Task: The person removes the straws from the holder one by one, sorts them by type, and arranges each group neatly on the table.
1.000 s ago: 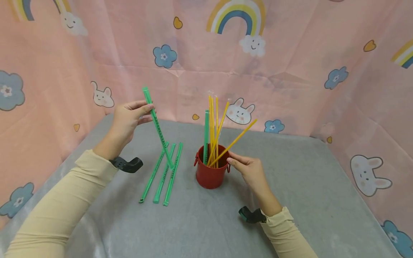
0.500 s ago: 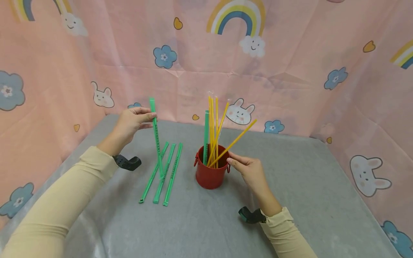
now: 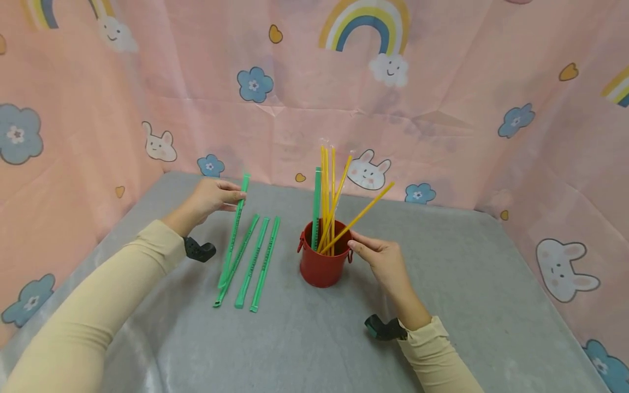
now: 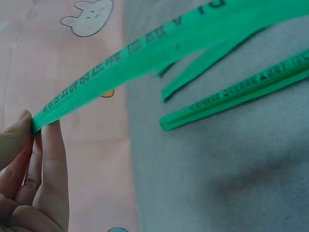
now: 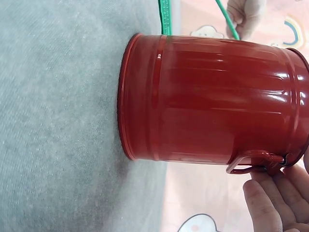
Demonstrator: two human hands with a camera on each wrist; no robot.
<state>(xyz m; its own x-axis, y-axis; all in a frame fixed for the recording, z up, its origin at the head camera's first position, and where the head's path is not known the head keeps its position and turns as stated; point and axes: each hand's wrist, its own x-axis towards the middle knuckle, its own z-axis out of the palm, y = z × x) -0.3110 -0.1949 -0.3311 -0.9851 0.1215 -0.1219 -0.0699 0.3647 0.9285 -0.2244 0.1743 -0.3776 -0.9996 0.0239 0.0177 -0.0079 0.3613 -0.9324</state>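
1. Okay, over on the left, the left hand [image 3: 211, 197] has its grip clamped on a green wrapped straw [image 3: 236, 229], thumb and fingertips pinching it near the upper end.
2. That held straw slants above the grey cloth-covered counter [image 3: 462, 305], its top tipped to the right; its lower end crosses the foot of the nearest loose straw in the head view, and whether the two touch, I can't tell.
3. Three loose green straws [image 3: 253, 265] lie side by side on the counter, nearly parallel, with gaps between them and dark lettering along their wrappers.
4. Across to the right hand [image 3: 383, 256]: its grip is clamped on the rim of a red bucket [image 3: 321, 268], right beside a small loop handle [image 5: 256, 154].
5. And the bucket stands upright on the counter, to the right of those loose straws and apart from them.
6. Inside it, a single green straw [image 3: 316, 207] stands near the left rim, next to a bunch of thin yellow straws [image 3: 333, 185]; one yellow one leans far out over the right side.
7. Behind everything hangs a pink backdrop [image 3: 442, 49] printed with rainbows, rabbits and blue flowers, and both arms wear pale sleeves [image 3: 98, 295].
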